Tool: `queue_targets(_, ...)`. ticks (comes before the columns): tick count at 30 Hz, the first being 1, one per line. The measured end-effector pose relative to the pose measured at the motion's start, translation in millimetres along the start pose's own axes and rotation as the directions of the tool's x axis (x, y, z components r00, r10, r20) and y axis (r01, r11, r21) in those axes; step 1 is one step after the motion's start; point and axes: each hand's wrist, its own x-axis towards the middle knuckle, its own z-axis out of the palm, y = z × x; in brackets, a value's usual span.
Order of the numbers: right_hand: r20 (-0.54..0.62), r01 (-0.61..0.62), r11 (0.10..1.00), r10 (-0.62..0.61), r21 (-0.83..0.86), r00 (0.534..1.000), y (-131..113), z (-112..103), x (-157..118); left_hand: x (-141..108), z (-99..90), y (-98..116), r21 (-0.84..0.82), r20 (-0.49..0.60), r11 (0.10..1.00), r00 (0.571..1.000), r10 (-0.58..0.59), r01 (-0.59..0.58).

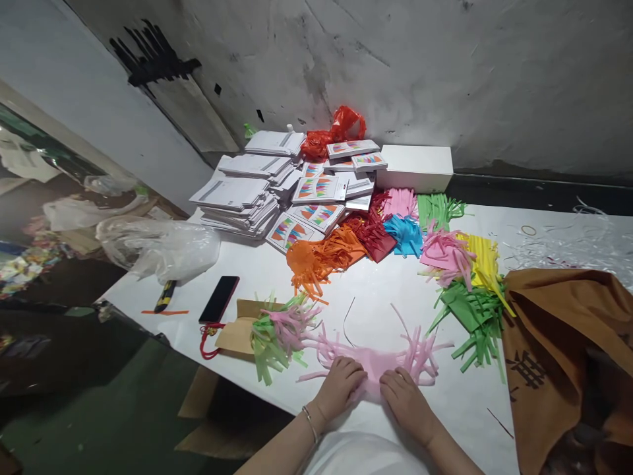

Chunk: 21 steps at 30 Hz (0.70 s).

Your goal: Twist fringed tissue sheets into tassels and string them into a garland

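Observation:
A sheet of pink tissue paper (378,363) lies at the table's front edge, its two ends cut into long fringes. My left hand (341,382), with a bracelet at the wrist, is closed over the sheet's left part. The right part is under the curled fingers of my right hand (404,402). Both thumbs are mostly hidden. Just left of the sheet, green and pink fringed paper (284,330) sticks out of an open brown cardboard piece (237,336). A thin string (347,316) curves behind the pink sheet.
Fringed paper bundles, including orange (321,257), blue (405,232), yellow (482,260) and green (467,307), curve across the table. Stacked white packets (232,194) and a white box (418,168) stand behind. A phone (219,299) and cutter (165,295) lie left; brown cloth (548,330) hangs right.

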Motion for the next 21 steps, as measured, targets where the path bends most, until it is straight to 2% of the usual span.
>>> queue_targets(3, -0.009, -0.113, 0.994, 0.112, -0.01, 0.994, -4, 2, -3, -1, -8.1, 6, 0.015, 0.041, 0.999, 0.998, -0.043, 0.043)
queue_targets(6, -0.063, -0.317, 0.947, 0.314, -0.043, 0.947, -3, 2, 2, 5, -10.8, 12, 0.057, 0.053, 0.986, 0.986, -0.16, 0.157)
queue_targets(8, -0.09, -0.417, 0.906, 0.411, -0.065, 0.907, -1, 4, 10, 14, -9.7, 17, 0.107, 0.047, 0.958, 0.961, -0.273, 0.267)
queue_targets(11, -0.113, -0.506, 0.856, 0.496, -0.101, 0.861, 5, 9, 22, 36, -7.1, 21, 0.201, 0.051, 0.885, 0.897, -0.438, 0.42)
queue_targets(13, -0.123, -0.533, 0.836, 0.52, -0.131, 0.845, 12, 12, 29, 50, -6.7, 23, 0.258, 0.072, 0.836, 0.853, -0.517, 0.485)
queue_targets(16, -0.142, -0.527, 0.83, 0.508, -0.182, 0.85, 22, 15, 35, 67, -8.8, 23, 0.318, 0.112, 0.784, 0.8, -0.59, 0.534)
queue_targets(19, -0.186, -0.478, 0.849, 0.444, -0.226, 0.876, 25, 12, 34, 74, -10.6, 24, 0.355, 0.144, 0.755, 0.766, -0.626, 0.551)
queue_targets(21, -0.198, -0.397, 0.886, 0.356, -0.24, 0.913, 21, 9, 30, 76, -10.3, 24, 0.37, 0.16, 0.749, 0.756, -0.635, 0.55)
